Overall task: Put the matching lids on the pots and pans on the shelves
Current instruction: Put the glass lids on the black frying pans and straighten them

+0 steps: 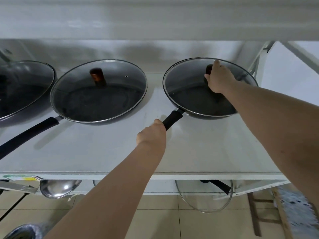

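Observation:
Three dark pans stand on a white shelf (120, 152), each under a glass lid. On the right pan (198, 116), my left hand (152, 135) grips the black handle (172, 119). My right hand (218, 77) is closed around the dark knob (208, 69) of this pan's glass lid (186, 83), which lies on the rim. The middle pan (98, 107) carries a lid with a brown knob (97, 77), its long handle pointing to the lower left. At the left edge a third lidded pan (22, 90) is partly cut off.
Another shelf board runs overhead. Below the shelf's front edge I see a steel ladle or bowl (58, 188), a loose glass lid (205, 197) beside a black pan handle (221, 186), and a wooden frame (269, 216) on the tiled floor at right.

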Motion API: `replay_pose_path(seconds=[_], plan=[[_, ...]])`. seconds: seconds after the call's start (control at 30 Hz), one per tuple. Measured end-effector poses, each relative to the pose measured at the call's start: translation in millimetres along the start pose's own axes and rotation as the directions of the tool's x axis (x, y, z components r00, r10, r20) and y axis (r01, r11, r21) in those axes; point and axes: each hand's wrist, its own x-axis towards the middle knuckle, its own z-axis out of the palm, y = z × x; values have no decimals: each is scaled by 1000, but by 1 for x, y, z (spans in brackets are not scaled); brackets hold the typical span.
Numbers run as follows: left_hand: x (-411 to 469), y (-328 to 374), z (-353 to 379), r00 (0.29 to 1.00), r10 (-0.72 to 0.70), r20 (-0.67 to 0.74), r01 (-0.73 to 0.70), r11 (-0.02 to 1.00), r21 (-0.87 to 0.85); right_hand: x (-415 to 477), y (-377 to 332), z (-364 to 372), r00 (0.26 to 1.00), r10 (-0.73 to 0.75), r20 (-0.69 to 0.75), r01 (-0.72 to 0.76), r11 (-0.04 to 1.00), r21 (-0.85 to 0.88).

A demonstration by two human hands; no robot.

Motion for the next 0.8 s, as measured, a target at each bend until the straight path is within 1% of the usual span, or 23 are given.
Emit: replay_pose_path(seconds=[0.17,0.37,0.43,0.5,0.53,0.57,0.63,0.7,0.8], plan=[[1,-3,7,1000,7,-9,-7,1000,-25,-7,-4,-2,1000,23,15,-23,1000,-5],[1,-10,9,999,32,-41,-34,999,-37,-21,-11,-17,987,114,113,-119,992,38],[0,-11,7,999,30,-26,-31,999,-43,-39,-19,-19,981,174,82,-181,980,88],[-9,-13,-1,999,22,-26,-24,995,-95,-71,-41,-13,969,246,-10,-238,947,215],[-14,-15,-4,998,30,-46,-35,991,-130,-93,-55,-8,967,249,-57,-223,930,293],[-20,-18,-6,995,44,-85,-58,985,-162,-118,-70,-1,970,216,-107,-165,920,356],[-31,-27,-6,977,75,-198,-115,972,-204,-167,-99,13,969,97,-229,11,903,429],[-41,-42,-4,955,102,-280,-159,968,-193,-205,-124,22,954,-4,-300,154,864,480],[-58,-67,-1,947,118,-300,-159,980,-117,-247,-163,34,919,-150,-365,343,761,550]])
